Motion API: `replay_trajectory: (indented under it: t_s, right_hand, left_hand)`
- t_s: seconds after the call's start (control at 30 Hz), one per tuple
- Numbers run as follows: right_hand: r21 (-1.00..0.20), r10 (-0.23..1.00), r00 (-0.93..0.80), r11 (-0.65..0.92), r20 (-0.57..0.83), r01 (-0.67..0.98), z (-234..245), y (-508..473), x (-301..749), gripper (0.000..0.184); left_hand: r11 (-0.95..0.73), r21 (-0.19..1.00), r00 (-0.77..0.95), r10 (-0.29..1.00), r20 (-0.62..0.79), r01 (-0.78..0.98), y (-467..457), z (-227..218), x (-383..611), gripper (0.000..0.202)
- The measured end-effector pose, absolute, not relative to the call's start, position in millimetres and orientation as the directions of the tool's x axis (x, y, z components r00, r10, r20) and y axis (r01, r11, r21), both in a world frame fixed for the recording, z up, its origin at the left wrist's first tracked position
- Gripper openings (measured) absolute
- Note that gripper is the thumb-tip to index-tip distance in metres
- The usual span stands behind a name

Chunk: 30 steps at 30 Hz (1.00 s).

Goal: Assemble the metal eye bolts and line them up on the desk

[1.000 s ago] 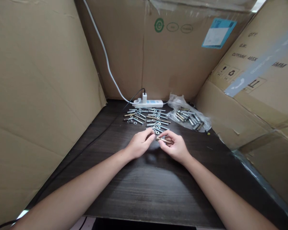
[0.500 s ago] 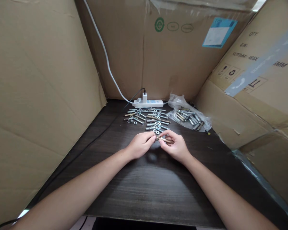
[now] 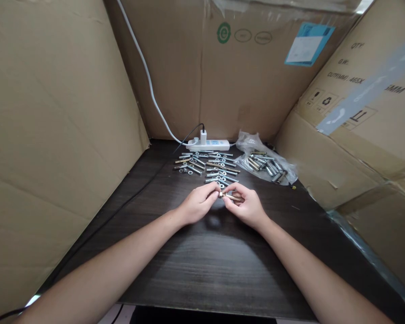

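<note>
Between three cardboard walls: dark desk [image 3: 195, 265], wood-grain top, near edge running across bottom of view. Bounded L by left wall [image 3: 60, 112], at back by rear wall [image 3: 168, 67], R by right wall [image 3: 307, 139]; side walls splay outward toward viewer. Room to move: broad stretch of desk b/w forearms, back to near edge; more surface either side, L part crossed diagonally by black cable [image 3: 131, 196]. Far side tighter, hardware just beyond fingers.

Item 1: brass-toned bolt [image 3: 235, 198], metal, slim shank, wider blocky end facing L; held approx. horiz. over desk, ctr., just nearer than the laid-out bolts [image 3: 212, 165].

Item 2: right hand [image 3: 248, 207], fingers pinched on bolt shank, thumb on near side.

Item 3: left hand [image 3: 199, 203], fingers narrow, thumb & index tips close tog. at blocky end; can't tell if gripping or only touching.

Item 4: laid-out bolts, qty. many, mostly silver, some brass-toned; straight, cylindrical, in two rough columns, w/ flat round washers [image 3: 190, 173] among them.

Item 5: plastic bag [image 3: 248, 141], clear, crumpled, glossy, R rear; heaped bolts [image 3: 272, 168] at mixed angles, on or in it, can't tell.

Item 6: power strip [image 3: 214, 145], white plastic, oblong, near rear wall; white cable [image 3: 145, 67], smooth, curving down to it from upper L.

Item 7: label [image 3: 308, 45], blue & white, on matte brown rear wall; tape [image 3: 364, 92], shiny, across printed right wall.
</note>
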State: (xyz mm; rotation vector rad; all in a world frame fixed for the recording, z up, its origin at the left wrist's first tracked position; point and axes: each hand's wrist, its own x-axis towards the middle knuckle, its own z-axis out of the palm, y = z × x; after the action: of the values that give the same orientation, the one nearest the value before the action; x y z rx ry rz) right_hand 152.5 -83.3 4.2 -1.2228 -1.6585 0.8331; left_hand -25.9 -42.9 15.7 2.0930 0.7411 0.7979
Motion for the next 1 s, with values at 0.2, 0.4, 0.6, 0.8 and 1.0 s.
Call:
replay_trajectory:
  t_s: [0.2,0.4,0.6,0.8,1.0]
  right_hand:
    - [-0.872,0.953,-0.132,0.302,0.272,0.384,3.3,-82.9,152.9,0.016]
    - [-0.845,0.949,-0.163,0.314,0.27,0.433,2.6,-84.1,151.6,0.018]
    - [-0.84,0.947,-0.168,0.319,0.273,0.438,4.0,-84.9,150.4,0.019]
    - [-0.87,0.952,-0.132,0.305,0.276,0.387,8.5,-85.3,149.6,0.021]
    - [-0.868,0.952,-0.145,0.305,0.269,0.393,10.1,-85.9,147.9,0.023]
  left_hand:
    - [-0.504,0.82,0.659,0.718,0.223,0.272,-42.5,14.2,-25.8,0.031]
    - [-0.428,0.855,0.621,0.765,0.169,0.294,-43.8,15.1,-22.5,0.03]
    - [-0.325,0.897,0.545,0.83,0.119,0.298,-41.6,14.3,-21.6,0.035]
    - [0.054,0.993,0.522,0.847,-0.104,0.109,-41.2,19.8,-18.9,0.026]
    - [0.431,0.901,0.675,0.679,-0.29,-0.047,-44.9,21.9,-18.1,0.011]
